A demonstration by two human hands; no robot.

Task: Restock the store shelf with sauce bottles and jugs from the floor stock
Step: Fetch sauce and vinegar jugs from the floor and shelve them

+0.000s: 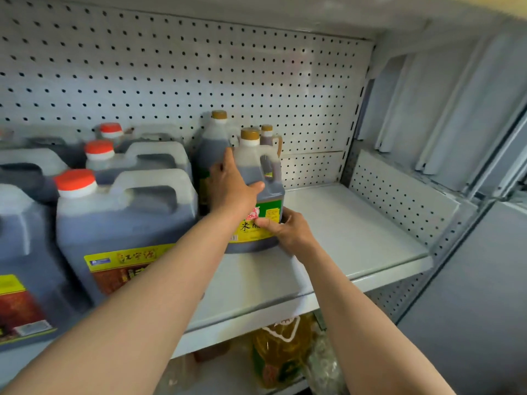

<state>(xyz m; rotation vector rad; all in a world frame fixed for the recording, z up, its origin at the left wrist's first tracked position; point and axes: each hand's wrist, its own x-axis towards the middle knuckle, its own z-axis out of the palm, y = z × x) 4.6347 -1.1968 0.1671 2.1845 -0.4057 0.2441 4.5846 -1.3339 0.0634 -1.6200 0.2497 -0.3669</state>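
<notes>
A dark sauce jug [263, 178] with a gold cap and a yellow-green label stands on the white shelf [356, 238], mid-depth. My left hand [232, 186] grips its upper left side, thumb across the front. My right hand [285, 228] holds its lower right side, thumb on the label. Two more gold-capped jugs stand behind it: a tall one [214, 143] to the left and a smaller one [271, 138] at the back. Large red-capped jugs [122, 218] fill the shelf's left part.
A pegboard back wall [199, 75] and a perforated right side panel [399, 201] bound the shelf. Bare shelf lies to the right of the held jug. Below the shelf stands a yellow oil bottle [279, 352] among wrapped goods.
</notes>
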